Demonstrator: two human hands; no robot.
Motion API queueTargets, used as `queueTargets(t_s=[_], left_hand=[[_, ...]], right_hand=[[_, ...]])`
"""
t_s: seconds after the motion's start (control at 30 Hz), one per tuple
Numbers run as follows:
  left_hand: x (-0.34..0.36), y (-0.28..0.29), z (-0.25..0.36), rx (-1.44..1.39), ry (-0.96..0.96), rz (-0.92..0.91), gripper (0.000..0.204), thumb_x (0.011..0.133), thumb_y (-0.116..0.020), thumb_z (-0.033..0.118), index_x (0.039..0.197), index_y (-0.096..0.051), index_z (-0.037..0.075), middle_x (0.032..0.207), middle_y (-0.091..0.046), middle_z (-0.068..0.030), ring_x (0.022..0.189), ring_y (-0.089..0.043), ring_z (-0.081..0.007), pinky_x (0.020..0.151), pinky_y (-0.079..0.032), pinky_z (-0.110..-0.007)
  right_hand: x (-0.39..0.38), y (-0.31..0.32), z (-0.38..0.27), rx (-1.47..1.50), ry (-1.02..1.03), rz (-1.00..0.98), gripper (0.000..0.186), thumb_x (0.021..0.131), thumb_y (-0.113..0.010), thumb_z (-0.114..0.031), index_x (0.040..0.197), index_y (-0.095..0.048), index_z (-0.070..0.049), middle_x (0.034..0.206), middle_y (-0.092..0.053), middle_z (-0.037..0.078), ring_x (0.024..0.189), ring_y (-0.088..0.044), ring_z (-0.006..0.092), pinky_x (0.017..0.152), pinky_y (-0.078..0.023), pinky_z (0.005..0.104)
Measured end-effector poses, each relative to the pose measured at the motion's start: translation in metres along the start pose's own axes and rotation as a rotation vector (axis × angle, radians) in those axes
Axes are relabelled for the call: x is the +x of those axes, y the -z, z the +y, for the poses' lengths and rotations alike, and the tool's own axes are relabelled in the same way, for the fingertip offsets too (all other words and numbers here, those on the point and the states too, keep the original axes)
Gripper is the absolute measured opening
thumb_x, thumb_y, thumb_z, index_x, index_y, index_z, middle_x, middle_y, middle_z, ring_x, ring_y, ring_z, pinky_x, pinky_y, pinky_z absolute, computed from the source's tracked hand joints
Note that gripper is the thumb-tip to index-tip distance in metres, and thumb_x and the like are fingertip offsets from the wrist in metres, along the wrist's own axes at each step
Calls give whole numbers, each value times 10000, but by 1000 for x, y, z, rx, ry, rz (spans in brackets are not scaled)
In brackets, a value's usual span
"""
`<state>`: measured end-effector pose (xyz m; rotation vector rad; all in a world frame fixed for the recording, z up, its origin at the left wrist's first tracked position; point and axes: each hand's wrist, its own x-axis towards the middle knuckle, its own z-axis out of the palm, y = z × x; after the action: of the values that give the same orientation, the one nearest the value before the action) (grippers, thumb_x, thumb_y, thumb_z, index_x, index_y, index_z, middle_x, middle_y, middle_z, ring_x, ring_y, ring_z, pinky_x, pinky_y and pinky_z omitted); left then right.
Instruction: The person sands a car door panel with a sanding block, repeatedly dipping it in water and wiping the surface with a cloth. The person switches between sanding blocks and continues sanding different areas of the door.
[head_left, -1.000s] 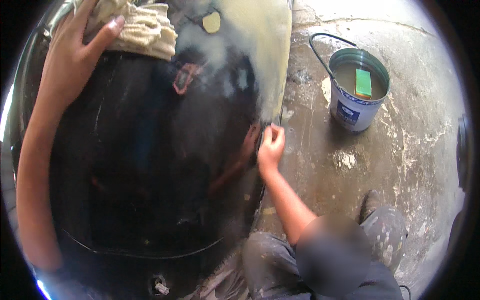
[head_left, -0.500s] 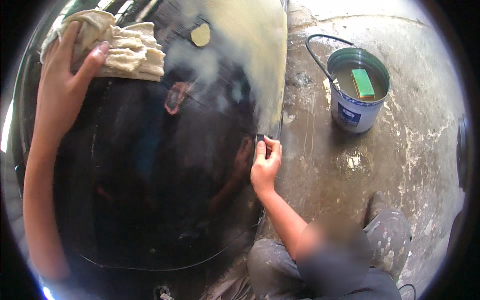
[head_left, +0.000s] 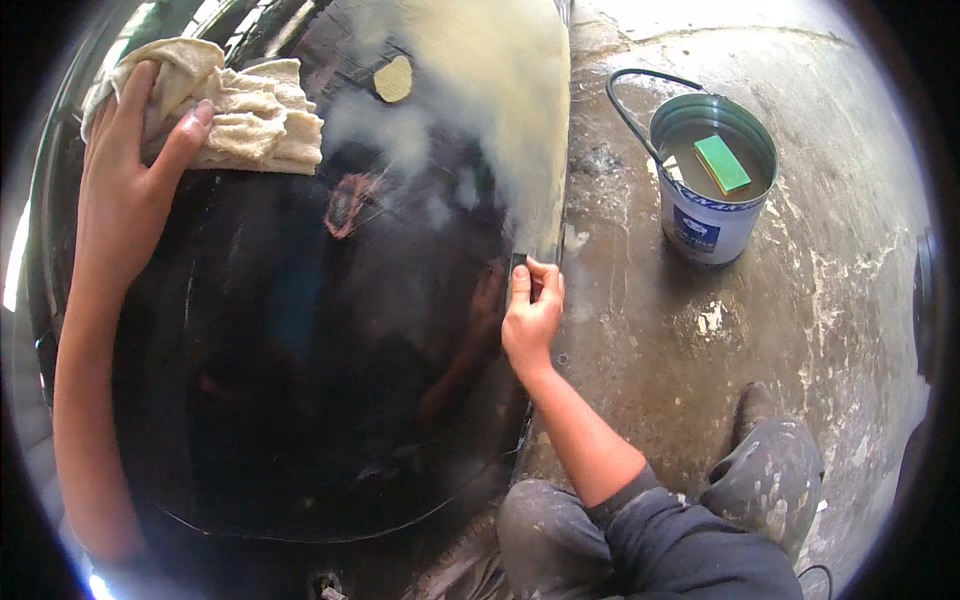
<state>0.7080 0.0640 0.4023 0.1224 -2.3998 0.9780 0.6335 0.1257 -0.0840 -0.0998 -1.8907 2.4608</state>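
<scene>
A large black car panel (head_left: 300,400) fills the left half, its top right part covered with dull yellowish paint. My left hand (head_left: 140,165) is closed on a folded cream cloth (head_left: 262,112), which rests on the panel's far left part. At the panel's right edge, my right hand (head_left: 533,312) pinches a small dark piece of sandpaper (head_left: 519,261) between thumb and fingers. The piece lies against the edge, just below the yellowish area; the fingers hide most of it. Reddish marking (head_left: 350,205) and a pale yellow spot (head_left: 393,79) show on the panel.
A white bucket (head_left: 690,225) of cloudy water stands on the wet, stained concrete floor (head_left: 650,400) at the right, its dark handle leaning left. A green sponge (head_left: 721,164) floats in it. My bent knees in paint-spotted grey trousers (head_left: 775,480) are at the lower right.
My right hand has slid a little farther up along the panel's edge with the sandpaper. The left hand stays on the cloth. The sponge has turned slightly in the bucket.
</scene>
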Motion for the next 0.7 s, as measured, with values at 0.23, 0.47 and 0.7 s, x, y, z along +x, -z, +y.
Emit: queueTargets(t_s=[0.23,0.47,0.7], left_hand=[[7,4,-1,-8,-54,-30,762,973,-713,472,1491,-547,-61,1423,-611,-305,1369,-565,-427,1178,-402,-440],[1,2,-2,15,-87,10,738,974,-707,481,1464,-570,-53,1423,-607,-291,1347,-574,-424,1164,-410,-450],[2,0,-2,42,-66,47,767,965,-708,505,1477,-564,-48,1413,-615,-288,1352,-571,-421,1165,-410,-449]], right_hand=[[29,-12,8,124,41,55,240,1051,-670,-239,1125,-682,-11,1055,-687,174,1037,-629,343,962,-488,457],[21,-8,-8,7,59,-10,229,1031,-700,-226,1115,-687,-13,1045,-696,183,1045,-648,355,963,-495,464],[32,-15,-7,142,-4,5,227,1035,-707,-234,1091,-691,-15,1021,-702,163,989,-666,323,918,-517,444]])
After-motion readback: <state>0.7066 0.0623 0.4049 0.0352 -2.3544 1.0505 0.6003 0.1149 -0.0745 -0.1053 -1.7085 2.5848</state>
